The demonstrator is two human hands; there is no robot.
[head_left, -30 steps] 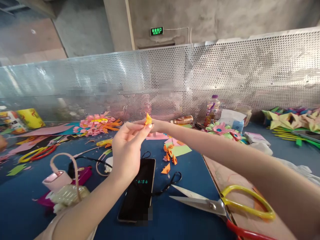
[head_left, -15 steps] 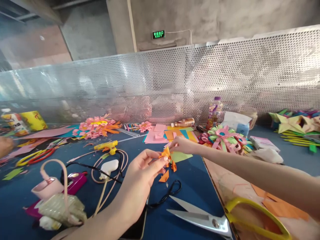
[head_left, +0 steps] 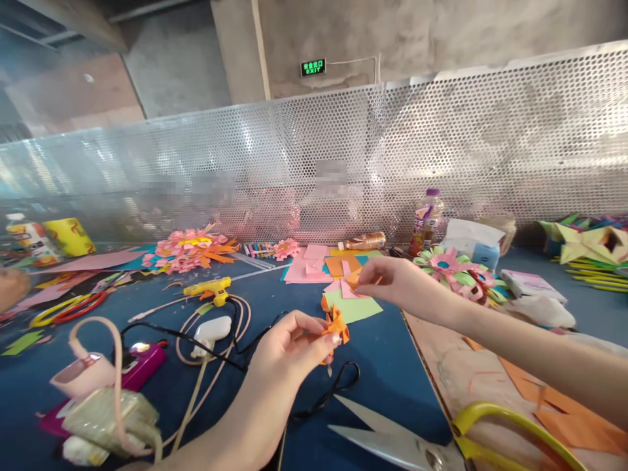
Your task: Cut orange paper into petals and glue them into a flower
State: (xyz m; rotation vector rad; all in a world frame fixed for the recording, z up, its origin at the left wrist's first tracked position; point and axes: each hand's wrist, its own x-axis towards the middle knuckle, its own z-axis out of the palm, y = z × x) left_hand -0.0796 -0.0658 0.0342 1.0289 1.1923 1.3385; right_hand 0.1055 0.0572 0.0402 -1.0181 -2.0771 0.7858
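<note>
My left hand (head_left: 287, 363) is closed in a pinch on a small orange folded-paper piece (head_left: 337, 325), in the middle of the table. Farther back, my right hand (head_left: 387, 278) is bent at the wrist, its fingertips together on a scrap of orange paper (head_left: 352, 277). This scrap is over a pink paper strip (head_left: 347, 289) and a light green sheet (head_left: 360, 308). Nearer to me lie large scissors (head_left: 392, 435) with spread blades and a yellow handle. A black cord loop (head_left: 350, 376) lies just beyond the blades.
Left are a yellow glue gun (head_left: 209, 288), looped cables, a white plug (head_left: 213, 327) and a magenta power strip (head_left: 142, 366). Paper flowers (head_left: 191, 252), coloured sheets (head_left: 309, 267) and a bottle (head_left: 426, 219) stand toward the perforated metal screen (head_left: 314, 157). Another person's hand (head_left: 12, 288) shows far left.
My right hand has drawn away from my left, back and to the right, with an orange scrap at its fingertips. My left hand has come slightly nearer with its orange folded-paper piece.
</note>
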